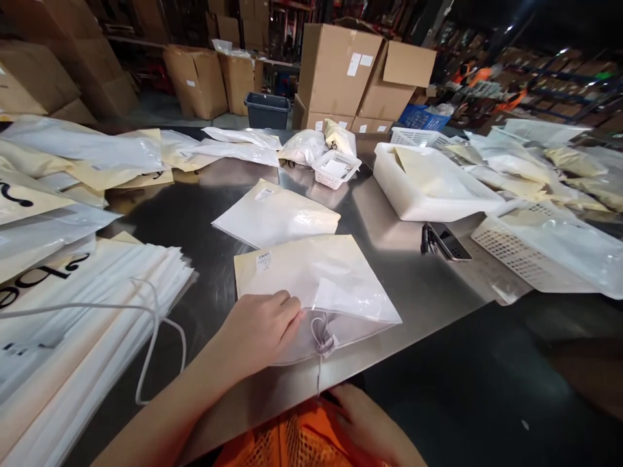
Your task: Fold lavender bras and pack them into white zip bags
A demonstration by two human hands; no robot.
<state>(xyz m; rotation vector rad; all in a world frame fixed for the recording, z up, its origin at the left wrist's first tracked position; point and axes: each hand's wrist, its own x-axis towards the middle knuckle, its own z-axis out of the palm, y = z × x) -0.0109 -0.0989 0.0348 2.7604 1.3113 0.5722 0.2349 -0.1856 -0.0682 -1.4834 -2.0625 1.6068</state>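
Observation:
My left hand [267, 327] is closed on the open edge of a cream and clear plastic bag [287, 272] lying on the metal table. A barcode label [263, 261] is stuck near the bag's far left corner. At the bag's mouth, a small grey bundle [325, 342] with a thin cord loop and a pale tag shows; a cord trails down over the table edge. Down by the orange mesh vest, below that edge, is my right hand [357, 408], its fingers blurred and partly hidden. Just beyond the bag lies a second, similar bag [277, 214] with its own label.
To the left, a thick stack of flat bags [121, 305] has a white cable [156, 318] across it. White baskets [438, 194] with bags, a phone [450, 242] and pens [428, 239] are at right. Cardboard boxes [335, 71] and a grey bin [267, 111] stand behind.

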